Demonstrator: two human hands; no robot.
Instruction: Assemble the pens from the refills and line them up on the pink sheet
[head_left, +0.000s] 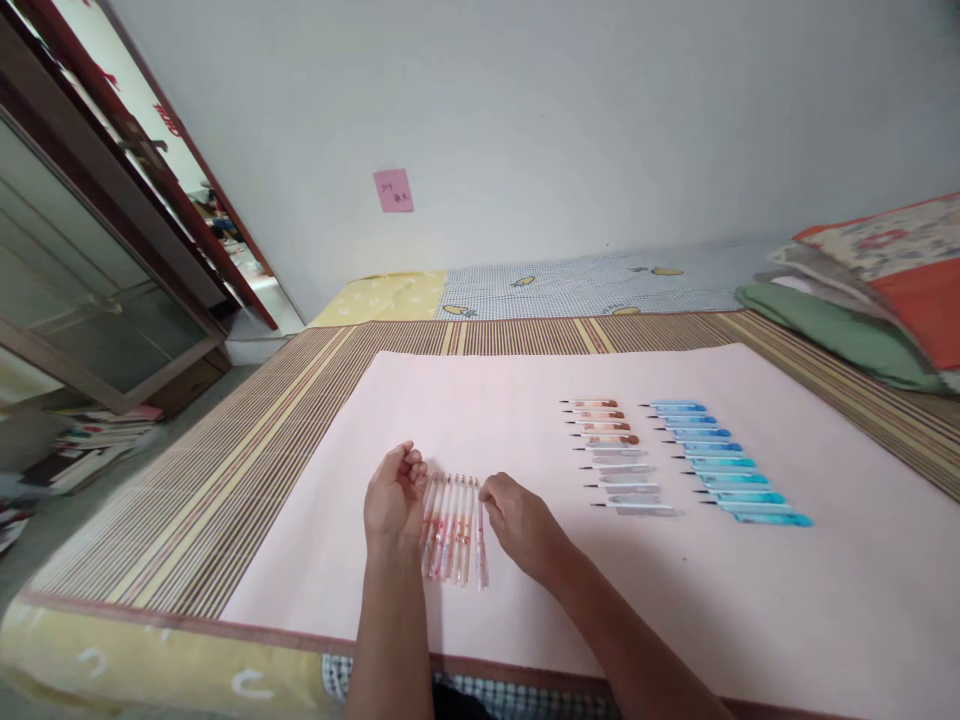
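A row of slim white pens with pink and orange patterns (451,535) lies side by side on a pale pink sheet (570,610). My left hand (394,500) rests at the row's left side, palm turned up and inward, fingers loosely curled with nothing visible in them. On the other side, my right hand (521,520) pinches the top end of the rightmost pen (481,550), which lies slightly apart from its neighbours. The left hand partly covers the leftmost pens.
To the right, uncapped pens with brown and greyish caps (619,455) form one column, and blue-capped pens (724,460) another. A striped mat (247,480) lies under the sheet. Folded green cloth (832,335) and an orange patterned cushion (900,255) sit at the right. A pink note (394,190) is on the wall.
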